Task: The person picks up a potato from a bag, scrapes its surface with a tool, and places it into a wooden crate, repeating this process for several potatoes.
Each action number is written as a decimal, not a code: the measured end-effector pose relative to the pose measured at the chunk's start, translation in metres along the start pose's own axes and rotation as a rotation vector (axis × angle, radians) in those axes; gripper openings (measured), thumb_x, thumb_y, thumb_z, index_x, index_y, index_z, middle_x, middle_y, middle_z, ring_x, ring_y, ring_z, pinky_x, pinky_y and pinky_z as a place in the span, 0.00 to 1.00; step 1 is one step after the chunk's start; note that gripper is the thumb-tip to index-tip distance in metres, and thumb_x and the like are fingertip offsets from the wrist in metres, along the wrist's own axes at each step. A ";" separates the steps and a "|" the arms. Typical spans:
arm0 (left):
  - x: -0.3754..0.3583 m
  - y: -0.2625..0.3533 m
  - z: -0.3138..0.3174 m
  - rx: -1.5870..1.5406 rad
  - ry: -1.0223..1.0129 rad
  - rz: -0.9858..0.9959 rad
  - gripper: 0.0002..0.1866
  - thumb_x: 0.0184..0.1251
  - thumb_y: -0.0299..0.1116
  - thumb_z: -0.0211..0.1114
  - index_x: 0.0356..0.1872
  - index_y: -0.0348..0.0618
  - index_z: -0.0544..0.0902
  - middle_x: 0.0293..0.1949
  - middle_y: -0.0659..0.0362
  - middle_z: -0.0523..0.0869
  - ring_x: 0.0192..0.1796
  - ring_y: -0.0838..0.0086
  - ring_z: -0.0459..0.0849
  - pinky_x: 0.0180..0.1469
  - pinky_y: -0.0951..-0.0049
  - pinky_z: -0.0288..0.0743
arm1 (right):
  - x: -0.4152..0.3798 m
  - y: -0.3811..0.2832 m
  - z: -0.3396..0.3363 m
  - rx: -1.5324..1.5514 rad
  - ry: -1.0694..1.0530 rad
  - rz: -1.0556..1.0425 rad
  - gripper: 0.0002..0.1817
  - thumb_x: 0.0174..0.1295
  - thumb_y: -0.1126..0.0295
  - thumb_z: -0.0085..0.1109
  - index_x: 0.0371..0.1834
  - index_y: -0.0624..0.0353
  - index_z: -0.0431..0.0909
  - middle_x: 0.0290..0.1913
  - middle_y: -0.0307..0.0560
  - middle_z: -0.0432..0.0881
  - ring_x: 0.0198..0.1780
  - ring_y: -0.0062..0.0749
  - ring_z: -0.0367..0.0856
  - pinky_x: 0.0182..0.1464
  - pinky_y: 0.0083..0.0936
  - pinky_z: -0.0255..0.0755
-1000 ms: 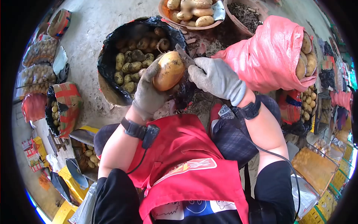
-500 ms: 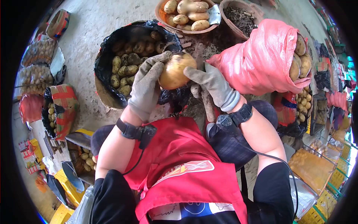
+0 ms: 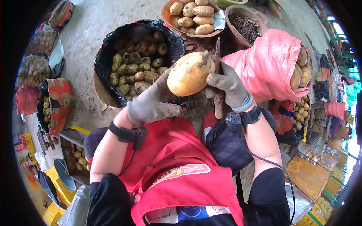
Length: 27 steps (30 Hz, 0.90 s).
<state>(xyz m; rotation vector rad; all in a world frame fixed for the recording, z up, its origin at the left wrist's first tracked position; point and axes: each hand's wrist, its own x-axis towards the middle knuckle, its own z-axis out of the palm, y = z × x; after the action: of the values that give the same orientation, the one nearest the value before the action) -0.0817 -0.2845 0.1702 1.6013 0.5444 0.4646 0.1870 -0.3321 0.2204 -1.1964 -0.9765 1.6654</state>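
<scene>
A large, pale yellow potato (image 3: pixel 190 73) with dark dirt patches is up in front of me, between my two gloved hands. My left hand (image 3: pixel 152 100) supports it from the left, its fingers partly hidden behind the potato and its thumb spread away below. At the potato's right side, my right hand (image 3: pixel 230 83) has its thumb tip against the skin. The same hand grips a long, narrow, dirt-caked knife (image 3: pixel 218 105), seen nearly edge-on. Its thin end points up past the potato and its thicker end hangs below the fingers.
A black-lined basket (image 3: pixel 98 71) holds many smaller, dirty potatoes. Cleaner large ones fill a round tub (image 3: pixel 165 17), beside a bucket of dark soil (image 3: pixel 245 28). A pink sack (image 3: pixel 256 62) of big potatoes lies at right. More sacks (image 3: pixel 62 101) stand left.
The potato has turned and moved slightly right. My left thumb has come off it and spread downward. The tool's thin upper end now shows beside the potato. The view has shifted a little.
</scene>
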 end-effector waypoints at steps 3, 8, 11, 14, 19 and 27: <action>-0.002 0.015 0.006 -0.832 -0.005 -0.158 0.58 0.60 0.21 0.82 0.88 0.51 0.54 0.76 0.56 0.75 0.73 0.69 0.78 0.65 0.66 0.82 | 0.006 0.004 0.012 -0.081 -0.064 -0.019 0.31 0.66 0.54 0.75 0.66 0.61 0.81 0.42 0.38 0.85 0.35 0.21 0.82 0.38 0.20 0.76; 0.006 0.005 0.007 -0.857 0.165 -0.132 0.55 0.59 0.20 0.82 0.86 0.46 0.58 0.76 0.57 0.75 0.72 0.69 0.79 0.66 0.66 0.82 | 0.008 0.008 0.018 -0.464 0.103 -0.188 0.17 0.76 0.61 0.65 0.58 0.61 0.82 0.42 0.51 0.86 0.33 0.38 0.86 0.36 0.31 0.80; 0.008 -0.009 0.014 -0.566 0.256 -0.034 0.57 0.57 0.25 0.84 0.86 0.44 0.58 0.77 0.54 0.74 0.76 0.66 0.76 0.77 0.63 0.72 | 0.010 0.014 0.013 -0.866 0.233 -0.358 0.13 0.78 0.60 0.60 0.48 0.59 0.82 0.36 0.58 0.86 0.32 0.50 0.88 0.34 0.39 0.81; 0.007 -0.014 0.016 -0.600 0.283 -0.052 0.57 0.56 0.19 0.83 0.85 0.42 0.58 0.75 0.54 0.76 0.75 0.67 0.77 0.78 0.62 0.73 | 0.011 0.018 0.015 -1.169 0.296 -0.471 0.14 0.76 0.59 0.61 0.35 0.57 0.80 0.28 0.61 0.84 0.33 0.60 0.86 0.34 0.48 0.80; 0.012 -0.010 0.008 -0.617 0.368 -0.131 0.54 0.58 0.23 0.84 0.84 0.42 0.61 0.73 0.54 0.78 0.72 0.67 0.80 0.73 0.64 0.78 | -0.005 0.017 0.017 -1.287 -0.014 -0.277 0.15 0.73 0.55 0.63 0.35 0.54 0.86 0.32 0.60 0.87 0.35 0.60 0.88 0.36 0.52 0.80; 0.018 -0.015 0.006 -0.074 0.433 -0.021 0.53 0.55 0.22 0.84 0.83 0.39 0.63 0.73 0.53 0.77 0.74 0.67 0.78 0.76 0.64 0.73 | 0.007 0.016 0.013 -0.066 0.173 0.064 0.35 0.70 0.48 0.75 0.71 0.59 0.76 0.45 0.37 0.84 0.28 0.15 0.79 0.27 0.17 0.72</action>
<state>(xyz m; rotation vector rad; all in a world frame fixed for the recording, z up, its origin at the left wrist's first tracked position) -0.0650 -0.2773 0.1544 1.4263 0.8574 0.8144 0.1698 -0.3320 0.2069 -1.4035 -0.9003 1.5594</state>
